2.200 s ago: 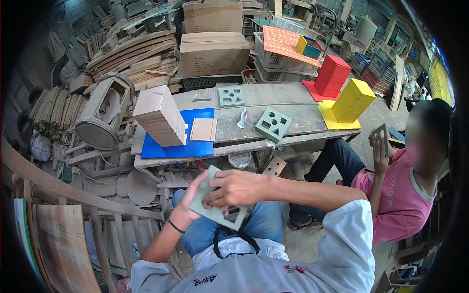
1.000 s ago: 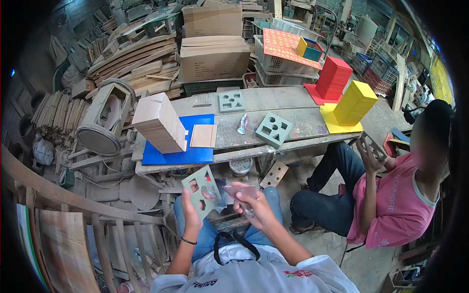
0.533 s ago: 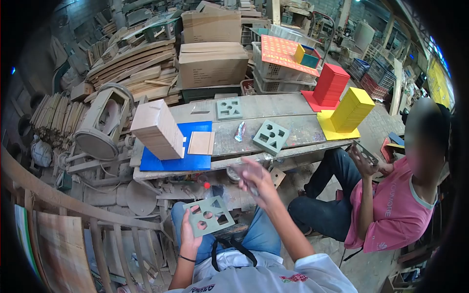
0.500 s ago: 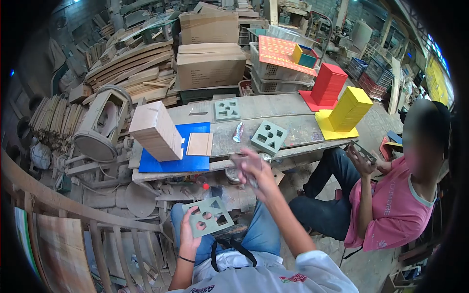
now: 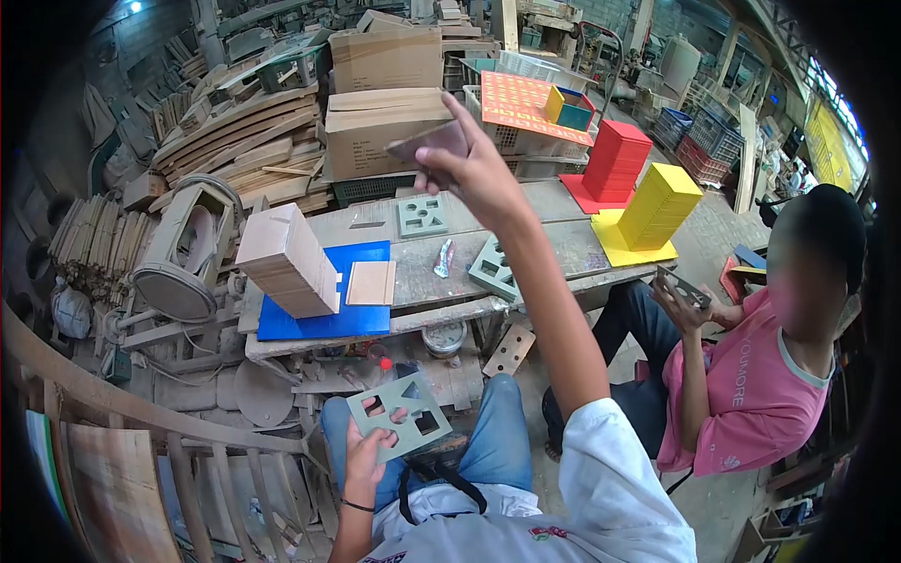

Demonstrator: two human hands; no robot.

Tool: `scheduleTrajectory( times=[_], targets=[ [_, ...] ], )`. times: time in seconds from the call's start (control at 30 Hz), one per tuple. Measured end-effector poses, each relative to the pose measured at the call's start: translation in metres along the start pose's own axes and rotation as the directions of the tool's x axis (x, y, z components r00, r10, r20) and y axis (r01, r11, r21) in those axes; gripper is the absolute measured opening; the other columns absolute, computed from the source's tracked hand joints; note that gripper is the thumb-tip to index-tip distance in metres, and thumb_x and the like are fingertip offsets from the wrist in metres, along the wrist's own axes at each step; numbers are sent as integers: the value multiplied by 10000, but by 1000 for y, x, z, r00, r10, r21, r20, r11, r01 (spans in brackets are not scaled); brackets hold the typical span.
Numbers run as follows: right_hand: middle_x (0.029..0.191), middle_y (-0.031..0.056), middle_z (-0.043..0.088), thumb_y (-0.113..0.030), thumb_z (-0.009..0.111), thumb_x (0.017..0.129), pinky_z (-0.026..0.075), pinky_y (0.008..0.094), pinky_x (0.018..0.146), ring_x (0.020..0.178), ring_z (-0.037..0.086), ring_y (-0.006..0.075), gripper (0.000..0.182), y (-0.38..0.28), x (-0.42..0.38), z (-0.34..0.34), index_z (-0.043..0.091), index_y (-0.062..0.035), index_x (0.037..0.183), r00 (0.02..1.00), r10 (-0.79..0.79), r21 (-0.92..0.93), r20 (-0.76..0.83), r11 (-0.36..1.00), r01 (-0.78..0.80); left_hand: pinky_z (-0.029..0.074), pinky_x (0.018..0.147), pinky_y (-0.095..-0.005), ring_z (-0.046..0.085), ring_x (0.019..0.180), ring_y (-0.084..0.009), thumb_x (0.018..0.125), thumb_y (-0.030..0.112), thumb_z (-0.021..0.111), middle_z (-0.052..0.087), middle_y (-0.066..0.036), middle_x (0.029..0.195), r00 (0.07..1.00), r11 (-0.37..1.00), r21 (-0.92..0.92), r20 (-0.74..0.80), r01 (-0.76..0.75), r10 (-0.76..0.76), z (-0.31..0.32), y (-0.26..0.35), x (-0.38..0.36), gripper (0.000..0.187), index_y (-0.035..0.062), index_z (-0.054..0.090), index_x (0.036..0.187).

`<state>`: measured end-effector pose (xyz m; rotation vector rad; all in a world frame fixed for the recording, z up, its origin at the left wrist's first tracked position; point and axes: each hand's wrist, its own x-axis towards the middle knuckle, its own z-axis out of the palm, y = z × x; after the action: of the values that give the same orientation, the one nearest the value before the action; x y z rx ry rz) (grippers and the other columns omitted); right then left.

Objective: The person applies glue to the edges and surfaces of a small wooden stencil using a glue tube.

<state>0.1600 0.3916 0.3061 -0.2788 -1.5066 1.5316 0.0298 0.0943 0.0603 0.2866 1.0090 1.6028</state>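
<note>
My left hand point(image 5: 364, 454) holds a grey-green board with shaped holes point(image 5: 400, 415) over my lap, its fingers at the lower left edge. Raised above the workbench, my right hand point(image 5: 474, 174) grips a thin dark flat piece point(image 5: 432, 143) between thumb and fingers, with the index finger stretched out. On the bench lie two more boards with holes, one at the back point(image 5: 422, 216) and one point(image 5: 493, 268) partly behind my right forearm. A small tube point(image 5: 444, 258) lies between them.
Stacked wooden panels point(image 5: 286, 261) stand on a blue board point(image 5: 366, 324) at the bench's left. Red point(image 5: 617, 161) and yellow point(image 5: 660, 208) stacks stand right. A person in a pink shirt point(image 5: 751, 403) sits at the right, holding a similar board. Cardboard boxes point(image 5: 385, 141) are behind.
My right hand has risen up and away, from above my lap to over the back of the bench, with the dark piece. The board in my left hand has tilted slightly.
</note>
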Motion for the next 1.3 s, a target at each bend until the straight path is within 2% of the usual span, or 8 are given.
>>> scheduleTrajectory(
  times=[0.17, 0.33, 0.43, 0.53, 0.7, 0.77, 0.97, 1.3],
  targets=[
    [1062, 208, 648, 27, 578, 855, 481, 285, 550, 639, 612, 184, 866, 30, -59, 12, 21, -87, 1509, 998, 60, -21, 5, 998, -60, 466, 697, -298, 617, 1064, -324, 733, -147, 440, 527, -195, 1229, 1000, 1000, 18, 7, -5, 5, -6, 2, 6, 585, 54, 376, 1279],
    [1117, 190, 644, -35, 596, 883, 476, 255, 565, 666, 601, 133, 639, 91, -138, 19, 282, -39, 1440, 958, 283, 95, -44, 956, -278, 434, 655, -262, 636, 915, -234, 806, -142, 477, 605, -153, 1034, 996, 995, 33, -1, -94, 95, 5, 5, 8, 436, 52, 430, 1194],
    [1135, 142, 648, -36, 574, 895, 471, 230, 578, 688, 599, 113, 445, 123, -186, 24, 453, -1, 1323, 917, 384, 111, -104, 921, -373, 454, 672, -260, 635, 921, -215, 828, -128, 492, 610, -136, 1028, 993, 990, 82, -10, -112, 114, 4, 4, 11, 376, 38, 456, 1163],
    [1141, 101, 650, -37, 560, 899, 466, 223, 579, 701, 601, 105, 371, 134, -222, 32, 501, -1, 1264, 900, 411, 120, -146, 910, -396, 496, 709, -268, 631, 926, -189, 844, -111, 510, 608, -117, 1037, 990, 983, 125, -27, -132, 136, 8, 6, 12, 340, 25, 485, 1155],
    [1141, 105, 649, -27, 556, 906, 471, 234, 601, 731, 609, 116, 315, 135, -253, 40, 530, 9, 1218, 858, 420, 98, -296, 907, -410, 529, 757, -284, 632, 902, -164, 859, -83, 535, 624, -110, 1044, 986, 974, 169, -47, -148, 158, 11, 4, 14, 304, -5, 521, 1153],
    [1136, 64, 647, -45, 548, 907, 462, 219, 595, 743, 615, 101, 315, 135, -259, 41, 533, -11, 1220, 857, 354, 55, -375, 931, -360, 533, 763, -289, 634, 884, -162, 863, -74, 541, 633, -113, 1043, 987, 974, 169, -33, -149, 157, 16, 6, 13, 295, -17, 528, 1153],
    [1101, 68, 653, -26, 546, 901, 462, 221, 586, 742, 624, 106, 301, 141, -262, 29, 551, -13, 1202, 850, 315, 32, -422, 942, -333, 516, 754, -278, 635, 842, -155, 872, -36, 564, 663, -126, 1013, 989, 970, 192, 16, -147, 146, 17, 6, 12, 253, -40, 540, 1123],
    [1079, 83, 647, -14, 565, 887, 467, 229, 614, 785, 637, 123, 296, 148, -264, 28, 559, -1, 1184, 846, 317, -19, -428, 933, -359, 493, 726, -271, 613, 798, -128, 879, 18, 589, 647, -73, 931, 984, 968, 200, -57, -151, 166, 16, 5, 9, 172, -30, 586, 1043]
  ],
)
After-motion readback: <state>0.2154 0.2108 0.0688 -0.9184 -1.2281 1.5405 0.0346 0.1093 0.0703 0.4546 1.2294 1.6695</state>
